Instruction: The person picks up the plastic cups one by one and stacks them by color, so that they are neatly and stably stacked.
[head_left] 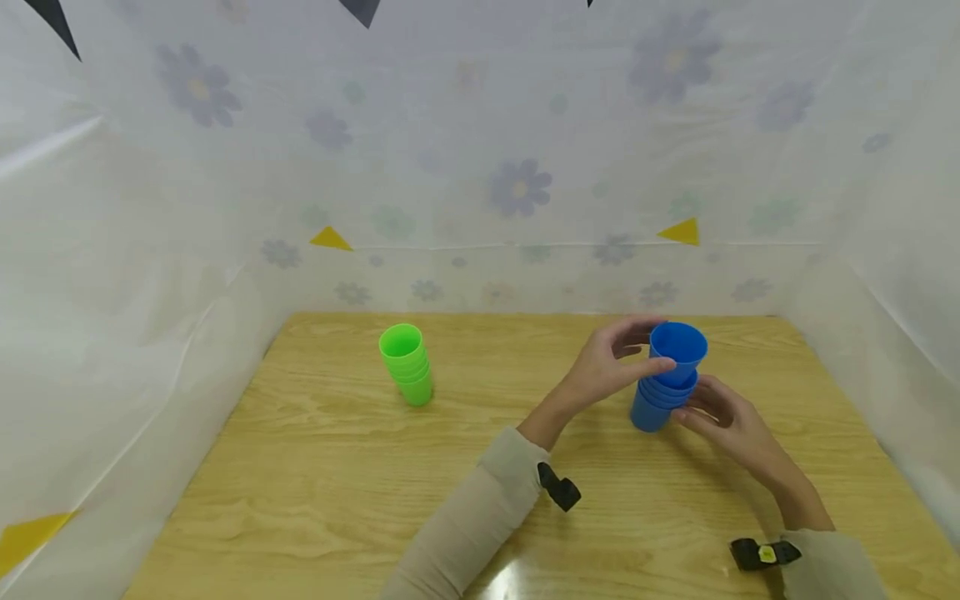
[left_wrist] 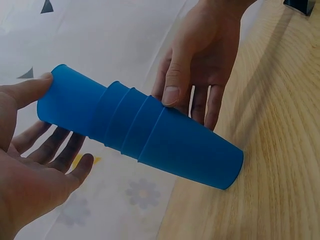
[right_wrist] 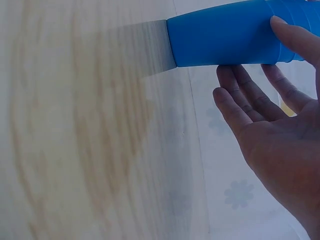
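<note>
A stack of blue cups stands on the wooden table at the right. Its top cup rides high and tilted out of the others. My left hand curls round that top cup, thumb on its rim and fingers behind. My right hand holds the lower cups, with its thumb pressed on the stack and straight fingers behind it. A stack of green cups stands alone at the left, away from both hands.
White floral sheeting walls the table at the back and on both sides, with yellow triangles on it. Bare wood lies between the two stacks and along the near edge. Black wrist mounts sit on both sleeves.
</note>
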